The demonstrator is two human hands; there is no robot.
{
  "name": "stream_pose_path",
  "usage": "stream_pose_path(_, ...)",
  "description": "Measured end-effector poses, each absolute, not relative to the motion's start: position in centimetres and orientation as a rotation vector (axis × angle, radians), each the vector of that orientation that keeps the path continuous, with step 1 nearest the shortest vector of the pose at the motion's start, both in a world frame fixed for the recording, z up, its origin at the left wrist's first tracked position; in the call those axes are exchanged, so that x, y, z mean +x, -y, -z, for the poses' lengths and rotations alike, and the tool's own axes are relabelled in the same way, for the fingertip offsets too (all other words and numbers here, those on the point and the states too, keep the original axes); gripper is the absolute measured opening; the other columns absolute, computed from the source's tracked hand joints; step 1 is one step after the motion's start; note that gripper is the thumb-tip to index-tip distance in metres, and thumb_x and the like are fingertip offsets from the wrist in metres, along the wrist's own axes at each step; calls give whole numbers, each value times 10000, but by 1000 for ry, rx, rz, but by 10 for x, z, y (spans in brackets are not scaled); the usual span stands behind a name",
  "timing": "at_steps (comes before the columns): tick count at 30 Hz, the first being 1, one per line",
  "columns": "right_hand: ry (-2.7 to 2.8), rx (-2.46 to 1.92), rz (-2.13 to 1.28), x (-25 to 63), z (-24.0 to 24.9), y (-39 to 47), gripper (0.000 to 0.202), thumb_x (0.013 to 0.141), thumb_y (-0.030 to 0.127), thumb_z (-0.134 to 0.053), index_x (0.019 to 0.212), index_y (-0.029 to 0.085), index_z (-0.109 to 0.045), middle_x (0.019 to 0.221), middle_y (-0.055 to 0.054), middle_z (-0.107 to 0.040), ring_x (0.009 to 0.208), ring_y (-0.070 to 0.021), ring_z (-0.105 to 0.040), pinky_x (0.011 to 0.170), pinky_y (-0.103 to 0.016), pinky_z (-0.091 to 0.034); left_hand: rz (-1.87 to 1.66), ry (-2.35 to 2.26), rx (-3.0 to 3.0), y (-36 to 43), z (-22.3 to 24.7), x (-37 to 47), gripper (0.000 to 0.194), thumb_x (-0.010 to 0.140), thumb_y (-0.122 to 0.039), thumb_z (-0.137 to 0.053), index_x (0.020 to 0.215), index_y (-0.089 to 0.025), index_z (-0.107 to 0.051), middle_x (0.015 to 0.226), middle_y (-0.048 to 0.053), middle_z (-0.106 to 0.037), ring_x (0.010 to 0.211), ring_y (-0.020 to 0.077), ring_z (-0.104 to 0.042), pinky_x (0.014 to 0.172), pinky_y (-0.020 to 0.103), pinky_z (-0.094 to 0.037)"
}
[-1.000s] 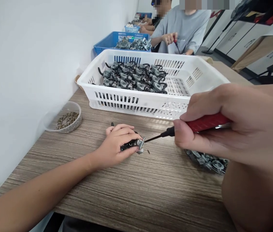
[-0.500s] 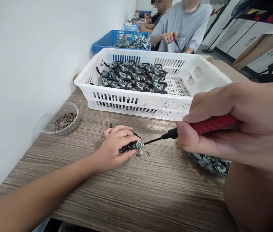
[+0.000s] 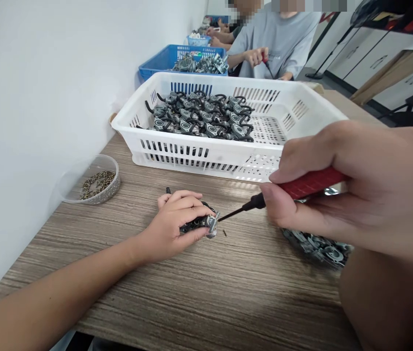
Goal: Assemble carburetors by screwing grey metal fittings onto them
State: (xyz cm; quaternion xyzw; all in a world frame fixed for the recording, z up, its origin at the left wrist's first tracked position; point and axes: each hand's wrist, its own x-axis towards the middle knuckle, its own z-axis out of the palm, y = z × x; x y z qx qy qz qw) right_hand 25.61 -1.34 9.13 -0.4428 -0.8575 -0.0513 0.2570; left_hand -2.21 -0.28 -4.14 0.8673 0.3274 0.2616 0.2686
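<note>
My left hand is wrapped over a small metal part with a black hose, which looks like a carburetor, pressing it down on the wooden table. Most of that part is hidden under my fingers. In my right hand is a red-handled screwdriver, its thin dark shaft pointing left and down. The screwdriver's tip meets the right end face of the part. On the tabletop just right of the part lies a loose screw.
A white plastic basket with rows of similar hosed metal parts stands behind my hands. At left is a clear tub of small screws. Partly behind my right hand sits a container of metal pieces. Farther back are a blue crate and co-workers.
My right hand and the screwdriver have shifted slightly left, and the handle is turned a little. My left hand and the part stay nearly still.
</note>
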Motion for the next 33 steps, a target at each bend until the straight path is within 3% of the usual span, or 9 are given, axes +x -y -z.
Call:
stream_pose_path(3, 2390, -1168, 69, 257, -100, 19, 175, 1001, 439, -638, 1122, 330, -574, 991, -31, -742, 784, -271, -734, 597, -441, -532, -723, -875, 2341, 3, 41, -22, 223, 1047, -305, -695, 1265, -278, -732, 1245, 51, -804, 1436, 330, -581, 1117, 530, -300)
stream_pose_path(7, 2443, -1128, -106, 261, -107, 28, 225, 1053, 305, -533, 1269, 359, -502, 1389, -50, -637, 1254, -305, -671, 971, -524, -595, -722, -902, 2339, 3, 42, -21, 223, 1042, -314, -697, 1258, -282, -737, 1243, 52, -808, 1434, 332, -585, 1129, 537, -311)
stream_pose_path(10, 2433, -1092, -7, 258, -107, 29, 96, 1067, 399, -615, 1155, 361, -609, 1032, 18, -731, 860, -223, -730, 683, -427, -576, -735, -892, 2321, 3, 41, -21, 223, 1046, -316, -684, 1259, -288, -742, 1232, 55, -807, 1434, 330, -580, 1146, 545, -337)
stream_pose_path(12, 2403, -1074, 187, 254, -107, 28, 160, 1060, 480, -653, 991, 336, -665, 694, 53, -643, 556, -185, -598, 510, -399, -426, -741, -874, 2309, 3, 41, -21, 228, 1043, -310, -686, 1261, -286, -746, 1226, 58, -803, 1429, 326, -578, 1156, 543, -362)
stream_pose_path(14, 2389, -1112, 313, 252, -109, 27, 218, 1054, 497, -666, 935, 314, -674, 599, 53, -596, 512, -192, -560, 502, -390, -362, -733, -871, 2310, 2, 41, -21, 229, 1042, -309, -687, 1261, -290, -751, 1225, 59, -799, 1426, 326, -577, 1166, 544, -371)
stream_pose_path(19, 2441, -1139, -111, 256, -114, 24, 216, 1020, 450, -671, 1157, 305, -588, 1136, -31, -767, 857, -266, -729, 712, -428, -537, -700, -897, 2347, 2, 40, -21, 212, 1052, -307, -664, 1244, -305, -755, 1255, 57, -797, 1440, 335, -563, 1170, 552, -347)
stream_pose_path(24, 2430, -1186, 11, 257, -111, 21, 175, 1059, 451, -638, 1000, 291, -600, 809, 3, -708, 719, -246, -670, 667, -405, -463, -693, -887, 2352, 2, 40, -21, 207, 1052, -315, -663, 1234, -293, -759, 1224, 64, -802, 1429, 346, -572, 1165, 552, -348)
stream_pose_path(30, 2470, -1088, -98, 265, -111, 15, 146, 1031, 376, -662, 1105, 268, -597, 1288, -104, -702, 1056, -310, -701, 814, -438, -539, -710, -881, 2358, 2, 41, -22, 199, 1059, -318, -657, 1233, -296, -750, 1217, 53, -803, 1431, 338, -572, 1158, 554, -329)
stream_pose_path(33, 2501, -954, -127, 265, -114, 14, 102, 1077, 332, -600, 996, 271, -597, 1086, -51, -725, 905, -235, -693, 728, -389, -521, -690, -899, 2368, 2, 40, -22, 202, 1054, -326, -668, 1236, -297, -749, 1227, 55, -801, 1426, 345, -576, 1145, 556, -330)
